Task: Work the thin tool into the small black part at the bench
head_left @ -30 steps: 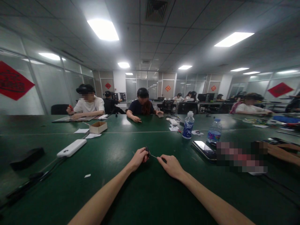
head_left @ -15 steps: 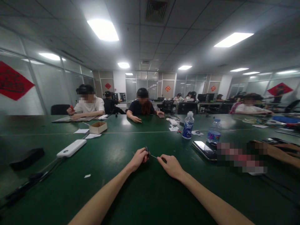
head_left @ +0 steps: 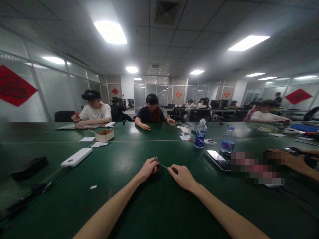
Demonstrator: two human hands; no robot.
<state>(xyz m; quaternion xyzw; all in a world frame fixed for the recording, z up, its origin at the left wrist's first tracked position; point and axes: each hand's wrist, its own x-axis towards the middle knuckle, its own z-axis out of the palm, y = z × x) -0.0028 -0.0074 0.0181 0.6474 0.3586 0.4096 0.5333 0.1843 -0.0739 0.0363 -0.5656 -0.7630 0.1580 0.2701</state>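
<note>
the left hand of the person is closed around a small dark object, with the fingers narrow on it; the upper part of this object stands out above the fingers. the right hand holds a thin rod by its right end, between the thumb and the bent fingers. the rod goes to the left, toward the dark object, but i cannot tell if its tip touches it. both things are in the middle, between the two hands, over the green table.

to the right of the right hand, a phone lies near, and behind it stand a bottle with blue label and a second clear bottle, both upright. to the left, a white device lies with dark cables, and a white scrap lies nearer to the person. farther, an open small box stands beside white papers. two co-workers sit across the table.
</note>
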